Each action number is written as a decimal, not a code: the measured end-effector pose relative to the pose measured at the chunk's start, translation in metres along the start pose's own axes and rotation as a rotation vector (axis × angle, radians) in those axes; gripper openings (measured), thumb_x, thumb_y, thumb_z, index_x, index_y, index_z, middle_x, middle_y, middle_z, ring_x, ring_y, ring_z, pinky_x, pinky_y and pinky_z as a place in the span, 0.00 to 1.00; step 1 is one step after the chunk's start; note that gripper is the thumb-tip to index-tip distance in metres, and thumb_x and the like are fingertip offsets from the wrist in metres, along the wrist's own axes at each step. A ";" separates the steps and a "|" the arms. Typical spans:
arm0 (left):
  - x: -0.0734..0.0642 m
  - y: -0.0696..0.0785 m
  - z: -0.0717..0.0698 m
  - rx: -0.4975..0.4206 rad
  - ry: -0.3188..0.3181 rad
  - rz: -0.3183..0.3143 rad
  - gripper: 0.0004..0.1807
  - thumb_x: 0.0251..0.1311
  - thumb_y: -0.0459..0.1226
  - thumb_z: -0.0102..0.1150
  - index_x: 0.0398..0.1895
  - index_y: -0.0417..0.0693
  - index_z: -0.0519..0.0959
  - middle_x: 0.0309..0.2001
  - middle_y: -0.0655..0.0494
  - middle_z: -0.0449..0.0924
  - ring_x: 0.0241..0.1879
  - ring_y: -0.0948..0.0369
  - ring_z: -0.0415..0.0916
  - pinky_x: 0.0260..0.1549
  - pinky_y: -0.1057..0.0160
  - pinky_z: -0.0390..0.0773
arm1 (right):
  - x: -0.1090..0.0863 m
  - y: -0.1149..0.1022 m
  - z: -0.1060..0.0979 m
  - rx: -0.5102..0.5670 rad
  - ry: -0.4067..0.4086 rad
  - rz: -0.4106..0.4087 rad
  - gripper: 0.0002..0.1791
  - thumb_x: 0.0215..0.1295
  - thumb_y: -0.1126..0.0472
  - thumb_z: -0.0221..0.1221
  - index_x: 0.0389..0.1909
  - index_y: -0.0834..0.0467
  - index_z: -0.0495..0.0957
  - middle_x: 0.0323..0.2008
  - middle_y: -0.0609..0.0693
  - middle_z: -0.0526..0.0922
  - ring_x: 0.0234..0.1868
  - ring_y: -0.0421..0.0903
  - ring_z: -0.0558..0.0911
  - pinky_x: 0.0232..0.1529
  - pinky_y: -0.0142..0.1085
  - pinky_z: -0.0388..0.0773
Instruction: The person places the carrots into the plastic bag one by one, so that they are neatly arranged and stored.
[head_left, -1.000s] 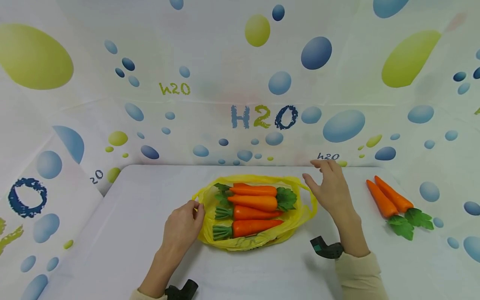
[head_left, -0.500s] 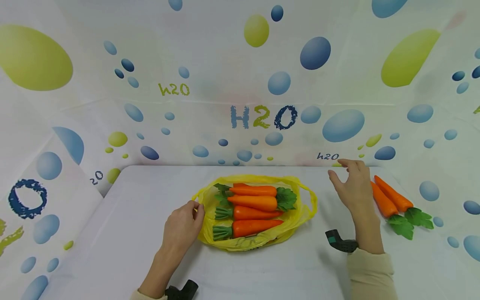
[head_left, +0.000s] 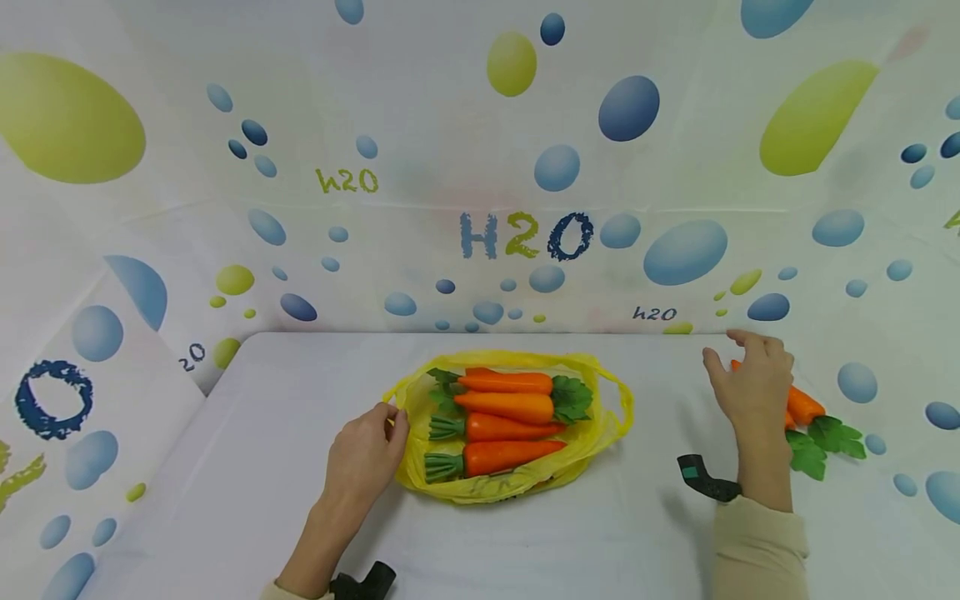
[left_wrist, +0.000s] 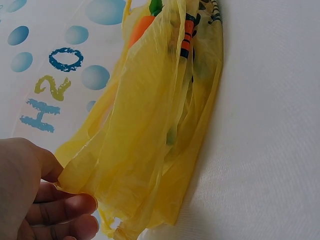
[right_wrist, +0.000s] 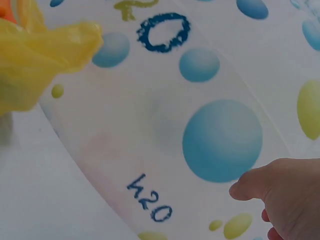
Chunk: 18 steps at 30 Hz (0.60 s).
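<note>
A yellow plastic bag point(head_left: 517, 492) lies mouth-up at the middle of the table, with several orange carrots point(head_left: 513, 457) inside, their green tops pointing both ways. My left hand point(head_left: 365, 446) pinches the bag's left edge between thumb and fingers; the left wrist view shows the thin bag film point(left_wrist: 135, 115) stretching away from the grip. My right hand point(head_left: 753, 383) hovers over two loose carrots point(head_left: 806, 407) at the right, thumb spread from the fingers, holding nothing. It covers much of these carrots, while their leafy tops point(head_left: 836, 437) show beside the wrist.
The white table point(head_left: 247, 467) runs back to a white sheet point(head_left: 420, 100) printed with blue and green spots. The bag's loop handle point(head_left: 624, 408) sticks out on its right side. A dark wrist camera point(head_left: 708, 481) is strapped to the right wrist.
My right hand has moved right, from beside the bag's right handle to over the two loose carrots. My left hand keeps its pinch on the bag, and the bag has stayed put.
</note>
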<state>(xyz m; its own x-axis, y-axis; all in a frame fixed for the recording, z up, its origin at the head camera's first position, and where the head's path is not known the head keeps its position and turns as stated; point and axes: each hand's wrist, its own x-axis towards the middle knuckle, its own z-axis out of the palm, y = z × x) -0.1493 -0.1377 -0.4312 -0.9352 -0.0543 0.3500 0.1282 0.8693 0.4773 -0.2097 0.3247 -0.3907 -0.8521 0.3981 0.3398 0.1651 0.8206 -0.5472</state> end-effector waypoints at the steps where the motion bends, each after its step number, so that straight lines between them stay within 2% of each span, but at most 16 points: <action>1: 0.000 0.000 0.000 0.000 0.000 0.001 0.11 0.67 0.38 0.57 0.33 0.38 0.81 0.20 0.52 0.77 0.16 0.62 0.66 0.18 0.67 0.69 | 0.001 0.004 0.000 -0.002 -0.007 0.022 0.30 0.70 0.53 0.55 0.67 0.65 0.68 0.64 0.71 0.65 0.64 0.69 0.61 0.60 0.64 0.62; 4: -0.001 0.000 0.000 0.000 -0.001 0.002 0.11 0.67 0.38 0.57 0.33 0.38 0.81 0.20 0.53 0.76 0.16 0.62 0.65 0.18 0.67 0.68 | 0.005 0.016 -0.001 -0.018 -0.042 0.091 0.32 0.71 0.52 0.53 0.70 0.66 0.65 0.66 0.73 0.63 0.68 0.71 0.58 0.62 0.66 0.61; 8: -0.002 0.000 0.000 -0.001 -0.002 0.002 0.11 0.67 0.38 0.57 0.33 0.38 0.81 0.19 0.53 0.76 0.16 0.62 0.65 0.18 0.67 0.68 | 0.006 0.030 0.000 -0.024 -0.069 0.144 0.33 0.71 0.52 0.52 0.70 0.67 0.64 0.68 0.74 0.60 0.69 0.72 0.57 0.63 0.67 0.60; 12: -0.002 -0.001 0.001 -0.001 -0.003 0.001 0.11 0.67 0.38 0.57 0.33 0.39 0.81 0.19 0.53 0.75 0.16 0.62 0.65 0.18 0.67 0.68 | 0.005 0.038 0.000 -0.015 -0.078 0.163 0.32 0.70 0.52 0.51 0.69 0.68 0.65 0.67 0.75 0.60 0.68 0.72 0.57 0.60 0.67 0.62; 18: -0.002 -0.001 0.001 -0.003 -0.006 -0.003 0.10 0.67 0.38 0.57 0.33 0.39 0.81 0.19 0.53 0.76 0.16 0.63 0.65 0.18 0.67 0.67 | 0.006 0.048 0.003 -0.057 -0.083 0.172 0.33 0.71 0.51 0.51 0.68 0.70 0.65 0.64 0.76 0.62 0.63 0.73 0.60 0.56 0.65 0.63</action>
<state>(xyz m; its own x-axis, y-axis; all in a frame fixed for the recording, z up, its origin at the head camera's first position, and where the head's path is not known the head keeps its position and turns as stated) -0.1475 -0.1378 -0.4328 -0.9376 -0.0534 0.3437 0.1268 0.8676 0.4807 -0.2082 0.3651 -0.4173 -0.8462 0.5017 0.1796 0.3379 0.7658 -0.5472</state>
